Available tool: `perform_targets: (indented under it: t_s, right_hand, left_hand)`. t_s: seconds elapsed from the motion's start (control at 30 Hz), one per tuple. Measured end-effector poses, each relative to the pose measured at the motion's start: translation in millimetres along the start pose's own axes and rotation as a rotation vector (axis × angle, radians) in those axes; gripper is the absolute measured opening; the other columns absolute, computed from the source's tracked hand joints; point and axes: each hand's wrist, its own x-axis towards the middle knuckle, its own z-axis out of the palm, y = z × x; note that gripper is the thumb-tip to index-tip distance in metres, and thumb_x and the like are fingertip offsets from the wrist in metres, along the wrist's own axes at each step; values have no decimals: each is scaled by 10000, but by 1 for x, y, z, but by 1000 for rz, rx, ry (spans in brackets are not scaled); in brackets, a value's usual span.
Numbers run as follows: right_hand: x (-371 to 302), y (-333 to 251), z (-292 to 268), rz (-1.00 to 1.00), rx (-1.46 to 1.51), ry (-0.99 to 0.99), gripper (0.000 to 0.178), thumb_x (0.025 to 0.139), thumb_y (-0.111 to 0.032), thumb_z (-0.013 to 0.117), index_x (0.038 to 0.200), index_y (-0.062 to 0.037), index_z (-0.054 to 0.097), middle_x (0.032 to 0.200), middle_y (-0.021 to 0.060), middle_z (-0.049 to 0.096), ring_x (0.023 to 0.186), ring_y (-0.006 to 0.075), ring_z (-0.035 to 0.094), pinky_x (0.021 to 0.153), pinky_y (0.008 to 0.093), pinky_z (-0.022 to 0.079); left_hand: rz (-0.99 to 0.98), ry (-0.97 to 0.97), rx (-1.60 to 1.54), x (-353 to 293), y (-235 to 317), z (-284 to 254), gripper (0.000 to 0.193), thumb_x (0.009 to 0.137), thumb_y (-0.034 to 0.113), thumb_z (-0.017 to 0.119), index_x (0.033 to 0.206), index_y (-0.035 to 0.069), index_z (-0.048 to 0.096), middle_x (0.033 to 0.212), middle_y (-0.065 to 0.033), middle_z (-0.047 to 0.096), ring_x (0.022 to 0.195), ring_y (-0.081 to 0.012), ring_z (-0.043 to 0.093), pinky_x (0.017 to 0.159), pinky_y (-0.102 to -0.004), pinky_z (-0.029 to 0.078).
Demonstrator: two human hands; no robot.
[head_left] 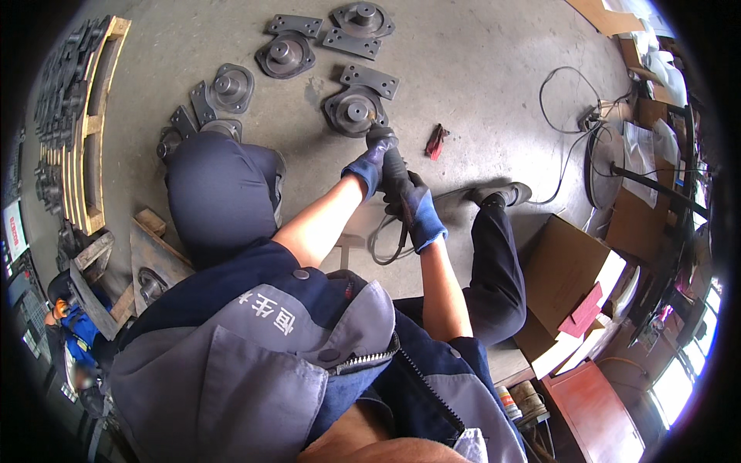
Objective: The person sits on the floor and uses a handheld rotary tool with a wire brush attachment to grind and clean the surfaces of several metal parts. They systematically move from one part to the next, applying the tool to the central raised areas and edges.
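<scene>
Both hands wear dark gloves with blue cuffs and grip a black corded hand grinder [396,167]. My left hand [372,160] is closed around its front part, and my right hand [421,208] wraps its rear body. The grinder's front end is at the near right edge of a grey metal flange with a round hub [356,113], which lies on the floor; I cannot tell whether they touch. Against the flange's far side rests a drilled metal plate [370,81]. A cord [403,235] trails from the grinder's rear. Right of the flange lies a small red object [436,143].
Several similar flanges [284,54] with plates lie ahead and left on the concrete floor [478,69]. Stacked metal parts stand on a wooden pallet [96,123] at far left. Cardboard boxes [567,266], a red cabinet [594,413] and loose cable [567,166] are at right. Another person [77,332] is at lower left.
</scene>
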Motion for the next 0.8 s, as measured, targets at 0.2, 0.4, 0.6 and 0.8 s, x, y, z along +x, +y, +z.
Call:
perform_targets:
  t_s: [0.2,0.4,0.6,0.8]
  right_hand:
    - [3,2,2,5,17,9,388,867,-255,570,1137,20,520,845,101,609,592,171,568,465,302,482]
    - [0,-6,4,15,-5,12,372,869,-253,561,1126,13,529,835,98,607,582,168,562,460,306,478]
    - [4,-4,4,10,-26,32,375,878,-277,568,1128,1,539,838,85,615,584,166,565,470,309,483]
    - [13,-12,0,18,-115,11,382,885,-303,584,1126,-9,546,836,74,622,590,161,574,482,303,487]
  left_hand:
    - [2,-27,-21,2,0,-2,525,753,496,682,976,34,568,815,-163,640,701,-307,636,712,-432,529]
    - [-9,-12,-59,6,0,-1,514,751,477,691,969,29,564,814,-164,639,697,-310,636,710,-442,532]
    - [64,6,2,1,2,3,533,752,534,662,944,41,596,830,-150,648,705,-302,638,712,-431,524]
    - [90,14,56,0,8,9,592,745,618,618,941,59,618,859,-136,660,727,-293,639,718,-408,516]
